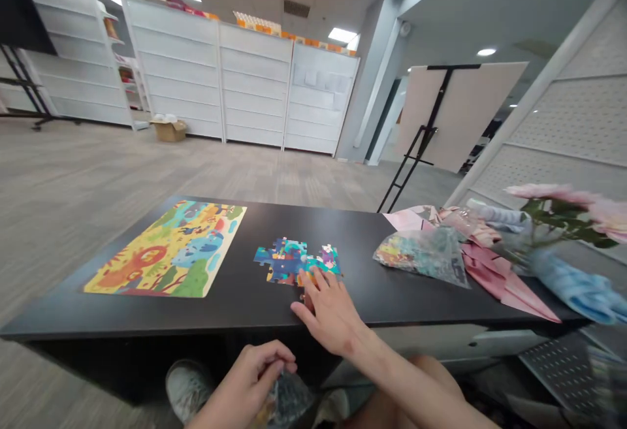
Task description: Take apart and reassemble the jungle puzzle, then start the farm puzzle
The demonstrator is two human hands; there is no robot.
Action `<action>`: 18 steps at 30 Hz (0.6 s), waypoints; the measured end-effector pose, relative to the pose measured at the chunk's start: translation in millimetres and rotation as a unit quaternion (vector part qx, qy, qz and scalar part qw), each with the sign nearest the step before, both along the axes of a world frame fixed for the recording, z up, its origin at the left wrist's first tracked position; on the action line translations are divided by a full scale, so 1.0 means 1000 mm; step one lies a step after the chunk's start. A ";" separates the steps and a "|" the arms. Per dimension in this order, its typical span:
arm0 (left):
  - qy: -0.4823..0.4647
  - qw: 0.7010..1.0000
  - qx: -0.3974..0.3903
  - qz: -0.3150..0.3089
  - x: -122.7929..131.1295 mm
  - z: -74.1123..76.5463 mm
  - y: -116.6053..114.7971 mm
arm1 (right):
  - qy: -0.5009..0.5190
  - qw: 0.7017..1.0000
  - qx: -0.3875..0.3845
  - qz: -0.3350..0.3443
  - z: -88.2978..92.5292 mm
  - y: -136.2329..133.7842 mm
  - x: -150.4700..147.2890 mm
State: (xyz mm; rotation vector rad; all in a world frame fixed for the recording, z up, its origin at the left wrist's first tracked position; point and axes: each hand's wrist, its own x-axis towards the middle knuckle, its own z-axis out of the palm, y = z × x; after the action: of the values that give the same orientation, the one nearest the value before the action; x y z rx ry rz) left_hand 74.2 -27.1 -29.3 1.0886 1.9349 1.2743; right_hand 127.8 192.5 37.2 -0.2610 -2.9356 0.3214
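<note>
Partly joined jigsaw puzzle pieces [284, 262] in blue, teal and orange lie on the black table. My right hand [330, 305] rests on their near right part, its fingers spread and covering some pieces. A brownish piece shows partly beneath my thumb. Below the table's front edge, my left hand [259, 373] has its fingers curled at the top of a clear plastic bag [291, 397]. Something colourful shows in that bag, partly hidden by the hand. To the left lies a flat picture sheet [171, 249] with cartoon animals on yellow.
On the table's right side lie a clear bag of colourful pieces [418, 251], pink wrapping [504, 279], blue fabric [582, 285] and pink flowers [553, 204]. The black table [235, 315] ends just before my knees. Beyond stand an easel [421, 135] and white shelves [255, 83].
</note>
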 end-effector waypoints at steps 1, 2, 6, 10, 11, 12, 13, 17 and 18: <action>0.004 1.000 -0.006 -0.005 0.001 -0.001 -0.001 | 0.010 1.000 -0.001 0.012 0.003 0.008 0.002; 0.007 1.000 -0.013 -0.006 0.001 -0.003 -0.001 | 0.011 1.000 0.005 0.022 0.006 0.021 0.001; 0.005 1.000 -0.021 0.004 0.001 -0.005 -0.003 | -0.044 0.996 0.036 0.072 0.014 0.081 -0.010; 0.000 0.999 -0.030 0.012 0.001 0.000 -0.001 | -0.033 0.997 0.067 0.001 0.006 0.087 0.012; 0.000 0.999 -0.031 0.012 0.001 0.001 0.000 | -0.025 0.996 0.078 -0.023 0.002 0.078 0.025; 0.000 0.999 -0.032 0.012 0.002 0.001 0.000 | -0.015 0.995 0.087 -0.041 -0.001 0.068 0.037; 0.000 0.999 -0.033 0.011 0.004 0.001 0.001 | 0.001 0.994 0.094 -0.051 -0.005 0.057 0.050; -0.004 0.999 -0.038 0.003 0.010 -0.002 0.000 | 0.051 0.993 0.104 -0.028 -0.017 0.033 0.080; -0.005 0.999 -0.036 0.002 0.011 -0.003 -0.001 | 0.056 0.993 0.103 -0.006 -0.020 0.034 0.082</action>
State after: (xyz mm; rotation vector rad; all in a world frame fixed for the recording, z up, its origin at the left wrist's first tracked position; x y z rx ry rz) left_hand 85.6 -27.8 -32.6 1.0413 1.9611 1.1993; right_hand 209.5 226.6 17.6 -0.2250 -2.8265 0.0298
